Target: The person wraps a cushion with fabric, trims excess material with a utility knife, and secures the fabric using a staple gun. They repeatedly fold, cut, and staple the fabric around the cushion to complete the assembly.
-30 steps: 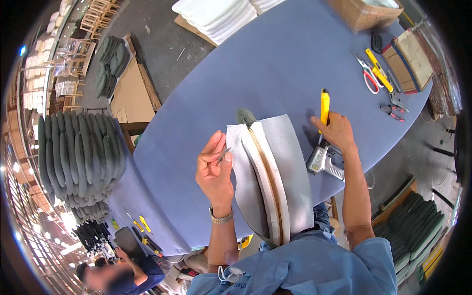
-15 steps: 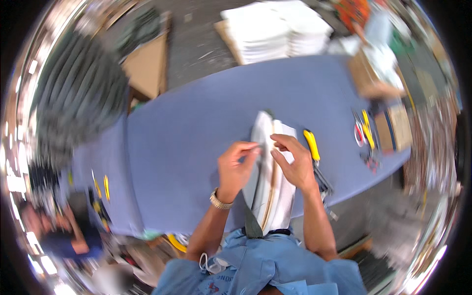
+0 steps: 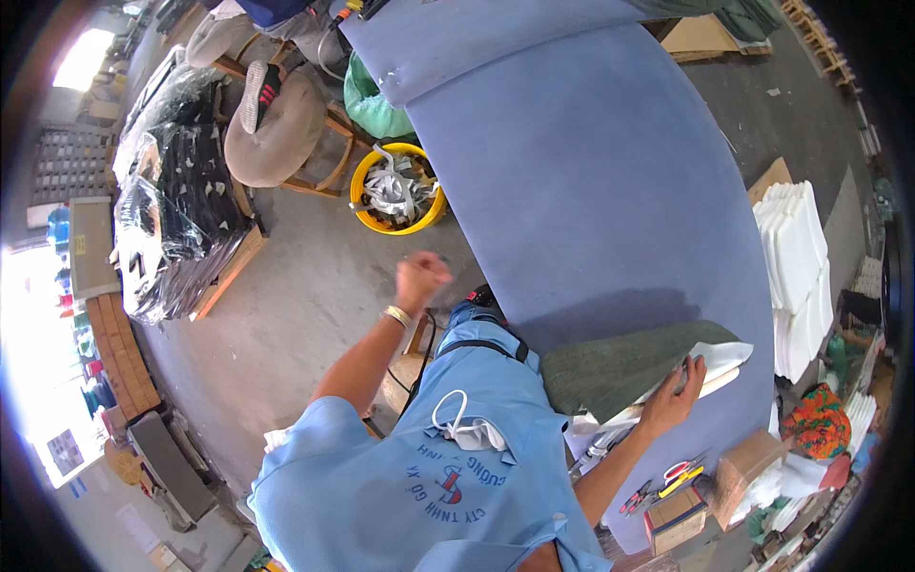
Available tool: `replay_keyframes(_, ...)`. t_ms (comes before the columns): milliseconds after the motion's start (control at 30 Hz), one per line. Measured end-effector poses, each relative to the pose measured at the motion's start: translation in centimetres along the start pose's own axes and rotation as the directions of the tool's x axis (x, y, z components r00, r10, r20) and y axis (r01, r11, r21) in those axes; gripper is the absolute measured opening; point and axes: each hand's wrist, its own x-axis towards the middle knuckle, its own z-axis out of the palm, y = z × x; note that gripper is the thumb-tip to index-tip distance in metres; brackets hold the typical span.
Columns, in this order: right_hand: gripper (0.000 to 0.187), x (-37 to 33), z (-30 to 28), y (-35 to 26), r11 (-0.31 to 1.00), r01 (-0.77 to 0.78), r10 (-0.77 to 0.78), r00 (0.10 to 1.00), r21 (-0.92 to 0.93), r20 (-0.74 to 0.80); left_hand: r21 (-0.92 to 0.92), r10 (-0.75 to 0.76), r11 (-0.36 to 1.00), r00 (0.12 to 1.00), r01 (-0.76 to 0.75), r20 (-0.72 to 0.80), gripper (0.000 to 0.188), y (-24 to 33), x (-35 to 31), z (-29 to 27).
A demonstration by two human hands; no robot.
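Away from the table, over the floor, my left hand (image 3: 422,279) is out to the left with its fingers drawn together. What they hold, if anything, is too small to make out. My right hand (image 3: 672,396) grips the edge of a long padded piece (image 3: 620,367) with dark grey-green fabric on top and white padding showing along its side. The piece lies across the blue table's (image 3: 591,191) near edge. A yellow bin (image 3: 416,225) with white and brown scraps inside stands on the floor beyond my left hand.
Scissors (image 3: 677,471) and a yellow-handled cutter (image 3: 693,474) lie near cardboard boxes (image 3: 679,520) at the right. Stacked white sheets (image 3: 796,248) stand past the table. On the left are a round stool (image 3: 276,143) bearing a shoe and a plastic-wrapped stack (image 3: 176,210).
The view has swung left toward the floor and bin. My left hand has left the padded piece and reached out leftward. That piece now shows its dark fabric side up, under my right hand.
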Motion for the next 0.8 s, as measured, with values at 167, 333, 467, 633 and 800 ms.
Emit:
replay_keyframes(167,0.037,0.5,2.7,1.6,0.994,-0.062,0.068,0.996,0.09,-0.066,0.239,0.333,0.922,0.939,-0.304,-0.09,0.033,5.9,5.4,-4.0)
replay_keyframes(333,0.051,0.9,3.1,-0.7,0.989,-0.139,0.149,0.928,0.054,-0.34,0.113,0.401,0.874,0.832,-0.473,0.384,0.043,11.8,3.6,9.9)
replay_keyframes(467,0.049,-0.3,3.1,-0.5,0.932,-0.244,0.336,0.859,0.268,-0.386,-0.03,0.319,0.792,0.372,-0.61,0.871,0.057,15.8,-7.0,24.8)
replay_keyframes(633,0.046,-0.2,2.3,0.3,0.882,-0.224,0.364,0.883,0.415,-0.296,-0.196,0.435,0.532,0.067,-0.824,0.898,0.089,16.8,-14.2,37.9)
replay_keyframes(800,0.029,0.3,0.5,2.9,0.659,-0.165,0.399,0.904,0.733,-0.155,-0.033,0.302,0.336,0.074,-0.941,0.95,0.092,16.8,-16.7,46.2)
